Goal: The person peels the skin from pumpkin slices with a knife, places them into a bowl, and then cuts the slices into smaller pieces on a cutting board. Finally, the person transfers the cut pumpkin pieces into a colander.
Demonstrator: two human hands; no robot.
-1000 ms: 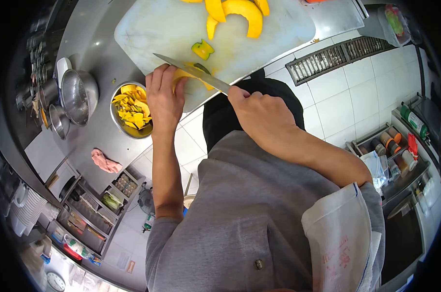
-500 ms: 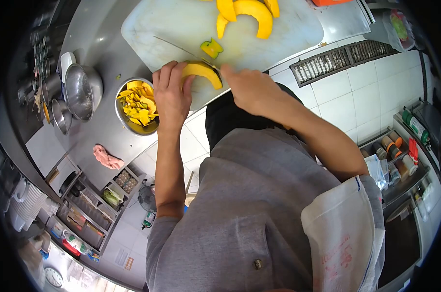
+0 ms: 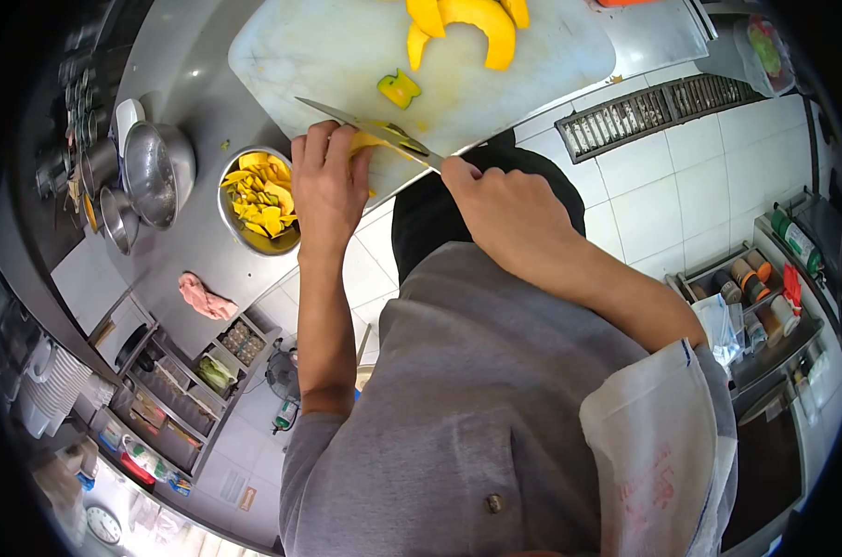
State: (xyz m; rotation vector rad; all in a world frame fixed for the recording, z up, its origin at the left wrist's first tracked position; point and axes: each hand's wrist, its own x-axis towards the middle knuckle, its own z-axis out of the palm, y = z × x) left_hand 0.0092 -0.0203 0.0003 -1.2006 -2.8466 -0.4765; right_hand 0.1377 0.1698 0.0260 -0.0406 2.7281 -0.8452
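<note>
My right hand [image 3: 506, 206] is closed around the handle of a kitchen knife [image 3: 370, 130], its long blade seen broadside across a pumpkin wedge. My left hand [image 3: 332, 181] is closed on that yellow pumpkin wedge [image 3: 362, 142] at the near edge of the white cutting board [image 3: 319, 56]; fingers and blade hide much of the wedge. A small yellow piece with green rind [image 3: 399, 89] lies just beyond the knife. Farther back on the board are several curved pumpkin slices [image 3: 489, 35].
A steel bowl [image 3: 228, 215] of cut pumpkin stands left of my left hand. More steel bowls [image 3: 161, 176] sit farther left on the metal counter [image 3: 207, 111], with a pink cloth [image 3: 204, 297] near its edge. A floor drain grate [image 3: 658, 113] lies to the right.
The knife has turned so its blade shows broader and covers more of the wedge. My right hand has shifted slightly right and toward my body. The left hand has barely moved.
</note>
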